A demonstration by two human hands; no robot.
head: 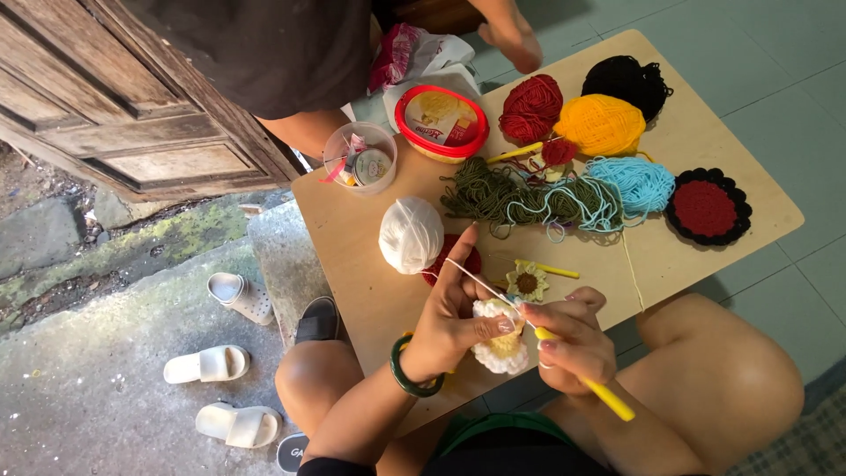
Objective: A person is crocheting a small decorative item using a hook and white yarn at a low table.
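Our left hand (449, 322) has its grip pinched on a small white and yellow crochet piece (502, 345), thumb pressed across its top, while a strand of white yarn (471, 275) runs taut over the raised forefinger. Our right hand (575, 339) has its grip closed around a yellow crochet hook (589, 384), the hook's tip meeting the piece just beside our left thumb. The piece hangs at the near edge of the bench (370, 291), above our knees. On the bench the white yarn ball (411, 234) sits just past our left hand, and a small finished flower (527, 282) lies near our right. Farther off we see tangled green yarn (485, 189), light blue yarn (639, 183), red (530, 107), orange (601, 123) and black (627, 81) balls, a red and black round coaster (708, 207), and a red-rimmed tub (441, 122). Another person's hand (515, 40) rests at the far edge.
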